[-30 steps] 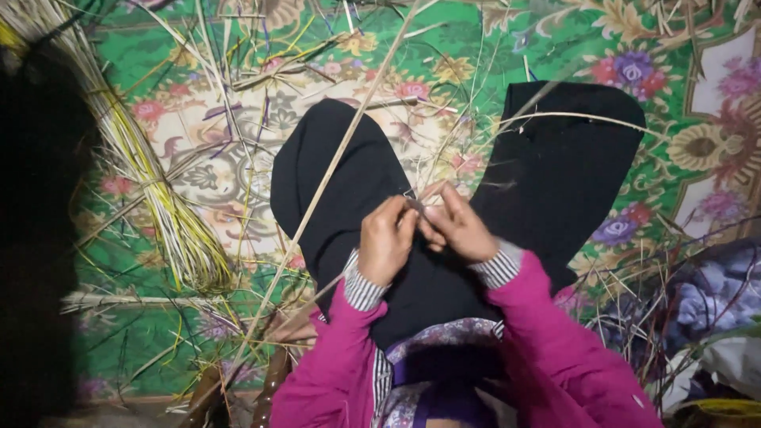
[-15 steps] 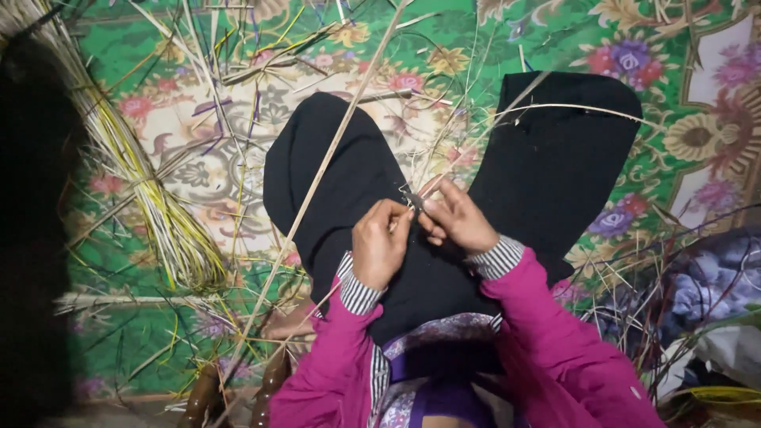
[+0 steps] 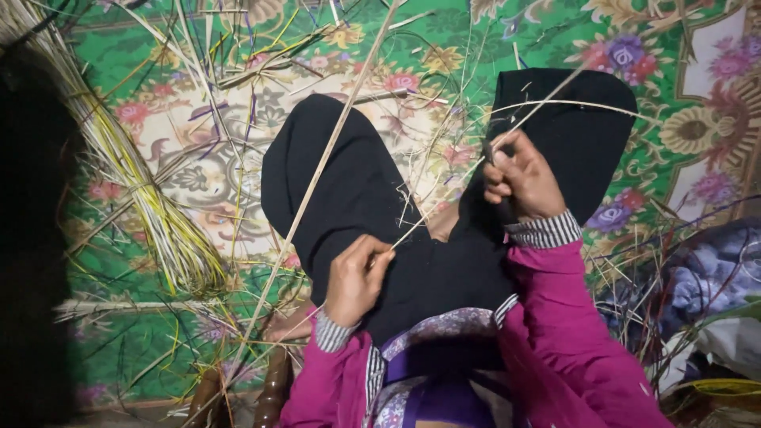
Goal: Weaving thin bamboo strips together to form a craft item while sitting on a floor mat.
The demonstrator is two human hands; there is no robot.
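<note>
Left hand: your left hand (image 3: 358, 279) sits low over your lap, wrist bent, fingers curled and pinched shut on the near end of a thin straw strand (image 3: 444, 198).
Right hand: your right hand (image 3: 519, 178) is raised and out to the right over the right knee, fingers curled in a loose fist, closed on the far part of the same strand; it also looks to hold a small dark tool, view too dim to be sure.
Strand: runs taut on a diagonal between your two hands, low at the left, high at the right, its free tail going past the right hand toward the upper right.
Arms: both in magenta sleeves (image 3: 555, 317) with striped cuffs; left forearm short and tucked, right forearm stretched forward.
Legs: black trousers (image 3: 357, 190), knees spread, the strand crossing the gap between them.
Long stalk: a thicker pale stalk (image 3: 317, 178) lies diagonally across the left knee, apart from your hands.
Bundle: a yellow-green bunch of straw (image 3: 158, 222) lies well to the left.
Floor: green flowered mat (image 3: 682, 119) strewn with loose straws.
</note>
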